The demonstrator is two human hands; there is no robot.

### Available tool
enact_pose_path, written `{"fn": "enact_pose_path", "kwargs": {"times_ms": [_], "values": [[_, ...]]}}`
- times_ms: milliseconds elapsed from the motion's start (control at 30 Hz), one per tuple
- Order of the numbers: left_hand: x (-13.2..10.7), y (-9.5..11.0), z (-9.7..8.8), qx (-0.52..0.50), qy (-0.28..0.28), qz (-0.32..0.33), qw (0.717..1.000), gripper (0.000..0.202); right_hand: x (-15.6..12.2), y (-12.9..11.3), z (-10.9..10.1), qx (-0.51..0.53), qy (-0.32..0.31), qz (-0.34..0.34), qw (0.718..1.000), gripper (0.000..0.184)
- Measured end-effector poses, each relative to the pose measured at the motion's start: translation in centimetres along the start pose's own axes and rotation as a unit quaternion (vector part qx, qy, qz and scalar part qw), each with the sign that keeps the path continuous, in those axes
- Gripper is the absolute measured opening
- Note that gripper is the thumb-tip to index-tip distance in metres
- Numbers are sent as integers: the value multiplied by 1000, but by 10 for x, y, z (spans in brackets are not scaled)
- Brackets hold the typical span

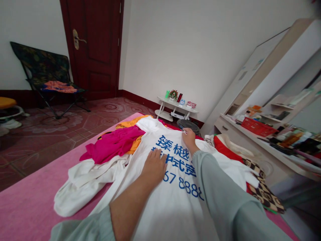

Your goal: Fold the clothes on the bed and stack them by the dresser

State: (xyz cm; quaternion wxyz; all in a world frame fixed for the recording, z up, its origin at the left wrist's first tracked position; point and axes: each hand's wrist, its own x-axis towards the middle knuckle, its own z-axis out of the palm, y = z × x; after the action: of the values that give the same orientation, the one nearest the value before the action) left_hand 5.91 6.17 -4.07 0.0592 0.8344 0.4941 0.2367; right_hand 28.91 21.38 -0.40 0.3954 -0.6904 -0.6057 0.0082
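White walls (170, 43) and a dark red door (96, 57) back a pink cover (22, 207), where a white shirt (173, 211) lies spread. The left hand (154, 167) lies flat on its blue lettering, fingers slightly apart; the right hand (190, 139), arm extended farther, pinches fabric near the far edge. A magenta garment (116, 144) lies leftward, checked cloth (268, 197) rightward.

One left hand (154, 164) and one right hand (190, 138), two in all. One white shirt (173, 214); other clothes (82, 182) too overlapped to count. One pink cover (32, 207). Five items atop one white bench (164, 99): one green item (167, 94), one flower pot (173, 94), one red item (179, 97), one clock (182, 102), one box (191, 104). One folding chair (42, 68), one stool (7, 102), one door (96, 50), one red basket (258, 127).
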Motion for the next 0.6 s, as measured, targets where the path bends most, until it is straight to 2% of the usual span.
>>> {"fn": "enact_pose_path", "kwargs": {"times_ms": [133,267,500,600], "values": [[0,-1,2,4,7,3,1000,39,4,-27,29,62,-45,-20,997,39],[1,0,1,12,4,4,1000,39,1,-35,46,85,-61,30,994,32],[1,1,0,10,2,-3,1000,39,0,-35,55,91,-85,104,987,55],[1,3,-2,5,-8,-7,1000,40,6,-34,56,79,-115,116,983,56]]}}
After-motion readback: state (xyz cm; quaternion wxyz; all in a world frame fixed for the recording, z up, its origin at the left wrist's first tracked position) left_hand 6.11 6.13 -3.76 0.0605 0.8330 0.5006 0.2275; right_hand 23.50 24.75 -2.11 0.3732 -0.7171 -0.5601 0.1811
